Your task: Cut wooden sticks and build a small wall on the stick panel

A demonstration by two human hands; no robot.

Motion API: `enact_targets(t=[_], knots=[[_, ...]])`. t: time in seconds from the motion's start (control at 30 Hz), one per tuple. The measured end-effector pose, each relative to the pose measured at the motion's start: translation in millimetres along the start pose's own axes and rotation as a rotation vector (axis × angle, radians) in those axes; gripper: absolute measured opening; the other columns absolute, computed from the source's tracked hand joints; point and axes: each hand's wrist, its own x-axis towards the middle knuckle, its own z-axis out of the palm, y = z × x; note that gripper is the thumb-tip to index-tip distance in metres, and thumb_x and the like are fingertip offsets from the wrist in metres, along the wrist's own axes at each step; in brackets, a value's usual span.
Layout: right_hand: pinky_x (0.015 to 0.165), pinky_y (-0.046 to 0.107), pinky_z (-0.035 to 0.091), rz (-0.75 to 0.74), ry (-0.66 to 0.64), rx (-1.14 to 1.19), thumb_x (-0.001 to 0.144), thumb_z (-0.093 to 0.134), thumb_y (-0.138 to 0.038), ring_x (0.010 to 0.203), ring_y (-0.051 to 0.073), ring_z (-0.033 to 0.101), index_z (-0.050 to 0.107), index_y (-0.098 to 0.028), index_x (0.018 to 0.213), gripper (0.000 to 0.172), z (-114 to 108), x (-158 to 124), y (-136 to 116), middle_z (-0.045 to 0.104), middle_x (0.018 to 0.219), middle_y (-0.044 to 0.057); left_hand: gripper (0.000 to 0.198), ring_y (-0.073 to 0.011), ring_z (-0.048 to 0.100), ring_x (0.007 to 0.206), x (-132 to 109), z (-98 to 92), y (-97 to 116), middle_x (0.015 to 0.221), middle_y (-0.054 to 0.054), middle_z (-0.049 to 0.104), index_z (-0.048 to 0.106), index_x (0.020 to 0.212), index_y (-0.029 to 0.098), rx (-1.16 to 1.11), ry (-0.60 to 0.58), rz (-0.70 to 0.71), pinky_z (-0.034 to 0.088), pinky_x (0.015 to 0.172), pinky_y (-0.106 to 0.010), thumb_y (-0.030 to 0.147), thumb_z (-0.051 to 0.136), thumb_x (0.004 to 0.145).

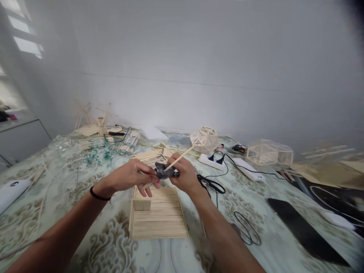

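My left hand (131, 177) and my right hand (184, 175) meet above a flat panel of wooden sticks (158, 214) on the table. Between them is a small dark tool (164, 171); the left fingers pinch one end of it and the right hand grips the other. A thin wooden stick (179, 158) rises from my right hand, slanting up and to the right. A black band circles my left wrist.
Two stick-built polyhedra (205, 139) (269, 152) stand at the back, with a white power strip (212, 162) and black cables (212, 185) beside them. Loose stick piles (148, 155), a stick model (95, 123) far left, and a black flat object (301, 229) on the right.
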Motion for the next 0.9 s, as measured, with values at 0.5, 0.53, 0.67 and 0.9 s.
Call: enact_targets(t=[0.5, 0.53, 0.67, 0.9], knots=[[0.059, 0.025, 0.032, 0.392, -0.036, -0.009, 0.076, 0.059, -0.026, 0.057, 0.015, 0.047, 0.049, -0.024, 0.075, 0.01, -0.6, -2.0, 5.0, 0.055, 0.064, -0.004, 0.014, -0.0261, 0.069, 0.08, 39.3, -29.6, -84.9, 0.076, -0.009, 0.075, 0.077, 0.07, 0.018, 0.753, 0.359, -0.043, 0.049, 0.077, -0.033, 0.022, 0.066, 0.077], [0.058, 0.025, 0.031, 0.407, -0.051, -0.004, 0.076, 0.059, -0.026, 0.057, 0.015, 0.046, 0.049, -0.024, 0.076, 0.01, -1.2, -1.3, 3.1, 0.055, 0.063, -0.004, 0.011, -0.0267, 0.068, 0.08, 40.0, -30.3, -88.0, 0.076, -0.009, 0.075, 0.077, 0.071, 0.018, 0.76, 0.368, -0.045, 0.049, 0.077, -0.034, 0.021, 0.068, 0.076], [0.059, 0.026, 0.03, 0.425, -0.082, 0.001, 0.074, 0.059, -0.027, 0.056, 0.015, 0.045, 0.047, -0.024, 0.072, 0.013, -3.1, 1.3, -2.4, 0.054, 0.062, -0.003, 0.019, -0.0272, 0.069, 0.09, 37.3, -32.2, -74.9, 0.09, -0.012, 0.076, 0.078, 0.089, 0.016, 0.697, 0.377, 0.03, 0.051, 0.083, -0.036, 0.025, 0.062, 0.085], [0.06, 0.025, 0.032, 0.373, -0.149, 0.092, 0.072, 0.061, -0.023, 0.057, 0.014, 0.047, 0.049, -0.023, 0.071, 0.012, 1.8, 2.7, -14.4, 0.056, 0.063, -0.003, 0.053, -0.0239, 0.075, 0.1, 14.5, -20.6, -30.8, 0.152, -0.013, 0.051, 0.048, 0.148, 0.033, -0.086, 0.035, 0.426, 0.058, 0.091, -0.038, 0.026, 0.062, 0.097]])
